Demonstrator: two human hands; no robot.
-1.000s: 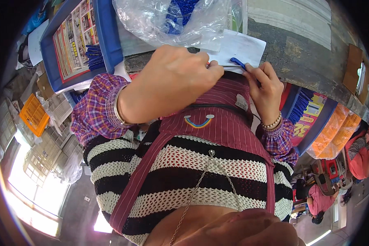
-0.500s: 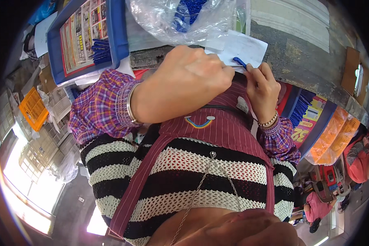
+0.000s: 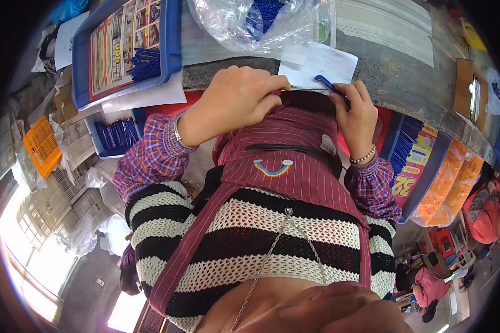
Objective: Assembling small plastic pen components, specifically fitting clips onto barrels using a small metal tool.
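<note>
My right hand [image 3: 358, 114] pinches a slim blue plastic piece [image 3: 325, 82], its hooked end pointing up and left over a white paper [image 3: 319, 64] at the table's edge. The rest of the piece is hidden by my fingers. To the left, my left hand [image 3: 233, 97] is closed, thumb and forefinger close together near the paper's lower left corner. What sits between those fingertips, if anything, is too small to name. Beyond the hands lies a clear plastic bag [image 3: 222, 33] with small blue parts [image 3: 266, 14] inside.
A blue tray [image 3: 175, 44] at the left holds printed paper and dark blue pieces [image 3: 145, 65]. Below it stands a smaller bin with blue pieces [image 3: 116, 133]. At right are another blue tray [image 3: 428, 177], orange crates [image 3: 464, 180] and a cardboard box [image 3: 462, 91]. Other people [image 3: 430, 286] are farther off.
My left hand has drawn back left, away from the right hand, and its wrist has turned. My right hand keeps hold of the blue piece. The view has shifted slightly.
</note>
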